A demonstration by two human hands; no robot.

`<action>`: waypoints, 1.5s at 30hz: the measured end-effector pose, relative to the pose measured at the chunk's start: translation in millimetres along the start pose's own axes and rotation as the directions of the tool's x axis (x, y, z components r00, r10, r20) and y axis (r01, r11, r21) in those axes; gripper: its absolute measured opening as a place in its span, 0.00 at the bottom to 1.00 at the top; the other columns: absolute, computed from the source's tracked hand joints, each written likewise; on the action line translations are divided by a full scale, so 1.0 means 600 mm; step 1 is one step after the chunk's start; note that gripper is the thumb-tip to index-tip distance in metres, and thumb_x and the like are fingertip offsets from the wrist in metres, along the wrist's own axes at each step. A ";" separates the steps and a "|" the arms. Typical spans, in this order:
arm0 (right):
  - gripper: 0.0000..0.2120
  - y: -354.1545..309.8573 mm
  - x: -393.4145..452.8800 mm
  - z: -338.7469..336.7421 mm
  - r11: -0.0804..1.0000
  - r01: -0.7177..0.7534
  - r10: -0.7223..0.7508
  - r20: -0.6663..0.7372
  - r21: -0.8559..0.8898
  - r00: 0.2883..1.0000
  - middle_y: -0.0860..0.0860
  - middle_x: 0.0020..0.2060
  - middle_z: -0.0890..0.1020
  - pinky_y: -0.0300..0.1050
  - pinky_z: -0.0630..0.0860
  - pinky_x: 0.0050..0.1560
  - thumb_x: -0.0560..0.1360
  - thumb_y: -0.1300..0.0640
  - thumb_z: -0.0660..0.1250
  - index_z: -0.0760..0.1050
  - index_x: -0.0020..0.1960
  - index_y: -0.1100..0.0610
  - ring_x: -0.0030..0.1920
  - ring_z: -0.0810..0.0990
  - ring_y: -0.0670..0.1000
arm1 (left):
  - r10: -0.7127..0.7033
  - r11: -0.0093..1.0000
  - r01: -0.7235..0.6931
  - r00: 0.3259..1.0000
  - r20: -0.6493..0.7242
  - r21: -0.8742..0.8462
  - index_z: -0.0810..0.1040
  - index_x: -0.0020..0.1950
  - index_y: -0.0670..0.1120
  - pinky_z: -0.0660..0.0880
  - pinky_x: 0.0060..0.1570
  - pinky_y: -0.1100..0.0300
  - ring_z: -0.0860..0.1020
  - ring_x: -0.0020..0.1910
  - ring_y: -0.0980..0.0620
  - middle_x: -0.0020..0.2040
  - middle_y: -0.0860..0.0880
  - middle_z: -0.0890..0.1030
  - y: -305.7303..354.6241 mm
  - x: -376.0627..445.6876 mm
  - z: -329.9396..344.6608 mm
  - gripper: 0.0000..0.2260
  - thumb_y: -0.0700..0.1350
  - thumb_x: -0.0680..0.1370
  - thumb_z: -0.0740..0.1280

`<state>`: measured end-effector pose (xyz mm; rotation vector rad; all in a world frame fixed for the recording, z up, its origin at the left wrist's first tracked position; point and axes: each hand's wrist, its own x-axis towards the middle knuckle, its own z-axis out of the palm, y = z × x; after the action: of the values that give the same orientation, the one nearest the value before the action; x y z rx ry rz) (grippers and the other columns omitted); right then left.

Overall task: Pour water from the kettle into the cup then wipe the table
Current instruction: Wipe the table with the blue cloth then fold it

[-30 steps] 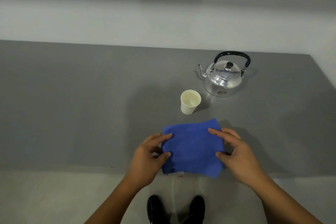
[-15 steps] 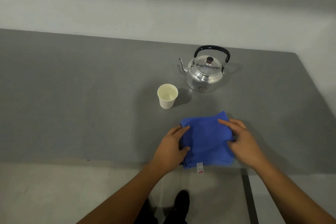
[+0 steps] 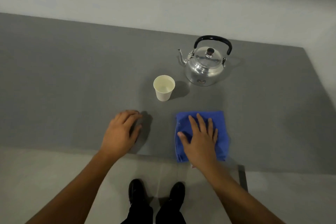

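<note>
Two stages: pouring looks done, the cup [image 3: 164, 87] holding water beside the upright kettle [image 3: 205, 66]; wiping remains. Right hand [image 3: 200, 138], fingers spread, presses the cloth [image 3: 221, 133] at the table's [image 3: 72, 78] near edge; left hand [image 3: 120, 131] rests loosely curled, empty.

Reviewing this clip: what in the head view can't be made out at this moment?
- Water level in the kettle: its lid is on.
- Cloth under the right hand: covered by the flat palm.
- Spills on the table: none discernible on the dim grey surface.
- Small tag at the cloth's near edge: hidden by the wrist.
</note>
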<state>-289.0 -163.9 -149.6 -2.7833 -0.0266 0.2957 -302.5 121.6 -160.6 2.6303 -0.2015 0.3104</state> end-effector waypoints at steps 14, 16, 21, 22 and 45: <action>0.25 0.121 0.020 -0.021 0.979 0.200 -0.201 -0.020 -0.041 0.979 0.45 0.82 0.57 0.57 0.46 0.81 0.86 0.52 0.54 0.55 0.81 0.47 0.82 0.45 0.52 | -0.195 0.977 0.185 0.976 0.098 0.102 0.66 0.79 0.48 0.62 0.77 0.48 0.57 0.82 0.51 0.80 0.51 0.67 -0.058 -0.004 0.000 0.26 0.58 0.84 0.56; 0.26 0.092 0.052 -0.015 0.985 0.138 -0.141 -0.018 -0.100 0.990 0.45 0.83 0.51 0.56 0.43 0.81 0.86 0.50 0.51 0.50 0.83 0.48 0.82 0.41 0.53 | -0.197 0.977 0.186 0.975 0.102 0.104 0.66 0.79 0.48 0.60 0.78 0.49 0.57 0.82 0.51 0.80 0.51 0.67 -0.058 -0.005 -0.001 0.26 0.58 0.84 0.56; 0.26 0.024 0.064 0.007 0.975 0.221 -0.221 -0.027 -0.015 0.975 0.45 0.82 0.52 0.55 0.45 0.82 0.86 0.53 0.53 0.51 0.82 0.49 0.82 0.43 0.53 | -0.191 0.978 0.181 0.976 0.103 0.105 0.66 0.80 0.48 0.59 0.79 0.49 0.57 0.82 0.51 0.80 0.51 0.67 -0.061 -0.006 0.000 0.26 0.58 0.84 0.56; 0.25 0.024 0.053 0.010 0.964 0.265 -0.265 -0.020 0.011 0.964 0.44 0.81 0.54 0.54 0.46 0.81 0.86 0.54 0.53 0.52 0.82 0.49 0.82 0.45 0.52 | -0.191 0.978 0.180 0.976 0.103 0.104 0.66 0.80 0.48 0.59 0.79 0.49 0.57 0.82 0.51 0.80 0.51 0.67 -0.062 -0.005 0.000 0.26 0.58 0.84 0.55; 0.24 0.041 0.091 0.002 0.906 0.420 -0.422 0.031 0.056 0.906 0.42 0.80 0.56 0.48 0.45 0.81 0.85 0.56 0.53 0.57 0.81 0.50 0.82 0.47 0.49 | -0.199 0.976 0.189 0.975 0.095 0.109 0.66 0.80 0.49 0.56 0.79 0.51 0.56 0.82 0.52 0.80 0.52 0.67 -0.066 -0.006 0.003 0.26 0.58 0.84 0.56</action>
<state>-236.1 -183.8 -170.1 -2.6324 -0.6160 0.2377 -298.1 155.5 -180.9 2.7405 0.0390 0.1181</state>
